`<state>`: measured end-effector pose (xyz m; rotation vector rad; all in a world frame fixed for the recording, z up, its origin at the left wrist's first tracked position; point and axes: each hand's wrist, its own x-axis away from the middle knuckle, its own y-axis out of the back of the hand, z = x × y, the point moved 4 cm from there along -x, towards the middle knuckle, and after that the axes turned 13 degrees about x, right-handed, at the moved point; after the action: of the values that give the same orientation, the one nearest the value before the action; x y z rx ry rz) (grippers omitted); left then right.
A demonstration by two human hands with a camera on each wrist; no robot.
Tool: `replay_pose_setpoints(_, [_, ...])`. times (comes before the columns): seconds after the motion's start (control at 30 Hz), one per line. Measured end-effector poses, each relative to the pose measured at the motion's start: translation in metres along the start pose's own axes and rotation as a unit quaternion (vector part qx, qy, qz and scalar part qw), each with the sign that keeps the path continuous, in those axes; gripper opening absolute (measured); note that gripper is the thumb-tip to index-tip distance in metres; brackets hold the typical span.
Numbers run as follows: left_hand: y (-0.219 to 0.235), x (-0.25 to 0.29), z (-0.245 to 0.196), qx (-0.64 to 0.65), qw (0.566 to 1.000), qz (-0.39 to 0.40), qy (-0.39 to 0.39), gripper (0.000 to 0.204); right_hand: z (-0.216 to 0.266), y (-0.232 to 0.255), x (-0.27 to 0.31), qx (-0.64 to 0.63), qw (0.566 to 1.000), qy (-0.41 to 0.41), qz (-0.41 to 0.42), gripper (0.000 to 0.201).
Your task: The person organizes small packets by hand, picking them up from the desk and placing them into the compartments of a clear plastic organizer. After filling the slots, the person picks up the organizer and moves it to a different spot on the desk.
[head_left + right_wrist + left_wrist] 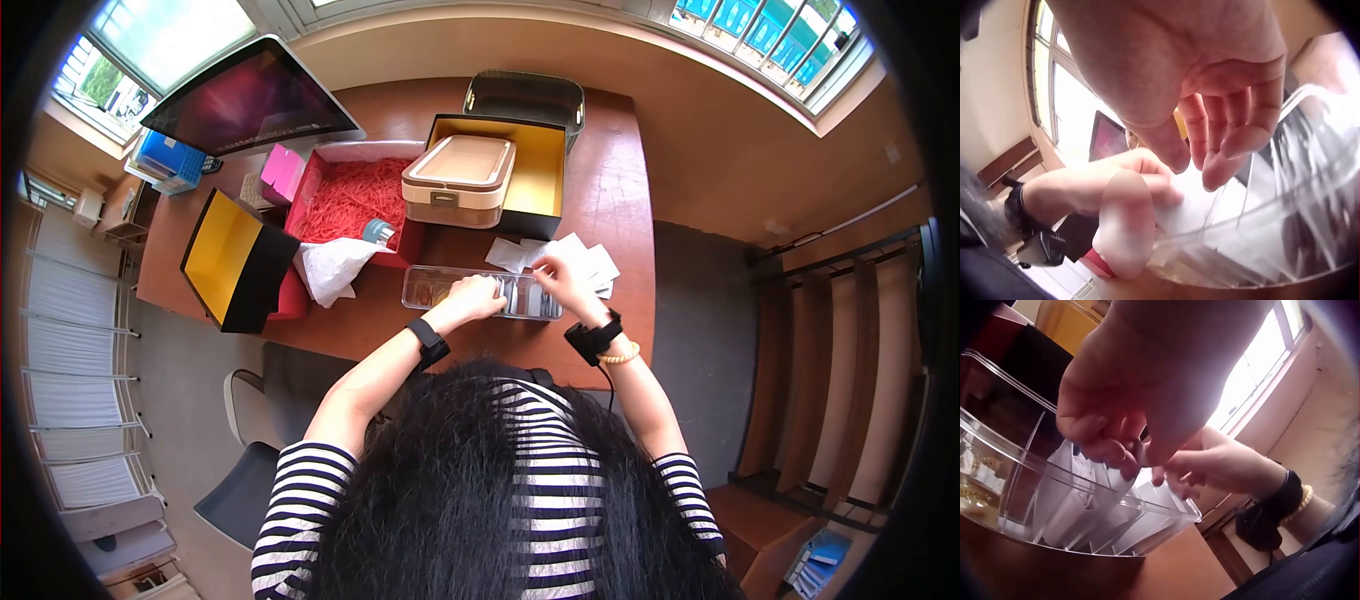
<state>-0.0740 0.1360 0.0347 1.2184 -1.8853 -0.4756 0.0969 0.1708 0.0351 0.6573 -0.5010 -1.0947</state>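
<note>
A long clear plastic box (408,290) with upright dividers lies along the desk's near side. My left hand (478,298) reaches over its middle, thumb and fingers pinching a thin white packet (1192,199) among the compartments. Several white packets (1067,515) stand between the dividers, while small yellowish items (975,495) fill the left end. Over the box's right end, my right hand (566,285) hovers with fingers loosely bent and nothing between thumb and fingertips in the right wrist view. Loose white packets (598,262) lie on the desk just beyond this hand.
Behind the box stand a red box (408,240) of red paper shreds, a lidded beige container (455,168) on a black box with yellow lining (540,185), and a dark basket (525,90). A black-and-yellow box (240,255) and a monitor (255,100) are at left.
</note>
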Motion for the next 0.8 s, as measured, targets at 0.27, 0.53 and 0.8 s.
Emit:
replay_pose_setpoints(0.27, [-0.002,-0.008,0.005,-0.008,0.999,-0.019,-0.033,0.024,-0.113,0.038,-0.004,0.170,0.957,-0.179,-0.156,0.038])
replay_pose_setpoints(0.53, [-0.002,-0.010,0.005,0.014,1.000,-0.007,-0.008,0.022,-0.116,0.011,-0.012,0.311,0.927,-0.126,-0.168,0.046])
replay_pose_setpoints(0.8, [0.001,-0.008,0.007,0.027,0.999,-0.025,-0.025,0.024,-0.104,0.010,-0.016,0.308,0.926,-0.086,-0.199,0.041])
